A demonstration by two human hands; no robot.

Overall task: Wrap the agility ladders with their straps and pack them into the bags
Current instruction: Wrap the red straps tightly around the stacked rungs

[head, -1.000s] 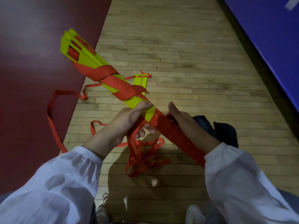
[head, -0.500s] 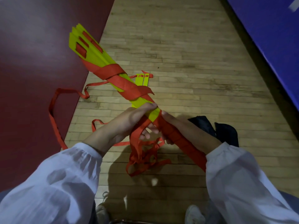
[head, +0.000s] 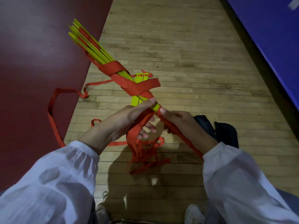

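Head view: left hand point(head: 127, 120) pinches the red strap point(head: 133, 135) against the ladder bundle point(head: 103, 57), right hand point(head: 182, 125) grips its wrapped end; advise taut, overlapping turns along the uncovered length.

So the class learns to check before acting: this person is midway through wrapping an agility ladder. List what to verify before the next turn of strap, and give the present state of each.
1. Both hands grip the bundle of rungs: ok, with the left hand and right hand on it.
2. Rung ends lined up: not ok, the far tips fan apart.
3. Wraps lie flat: not ok, one flap sticks out sideways.
4. Loose strap untangled: not ok, it lies heaped on the floor.
5. All rungs gathered: not ok, two loose rungs lie outside the bundle.
6. Bag open: cannot tell.
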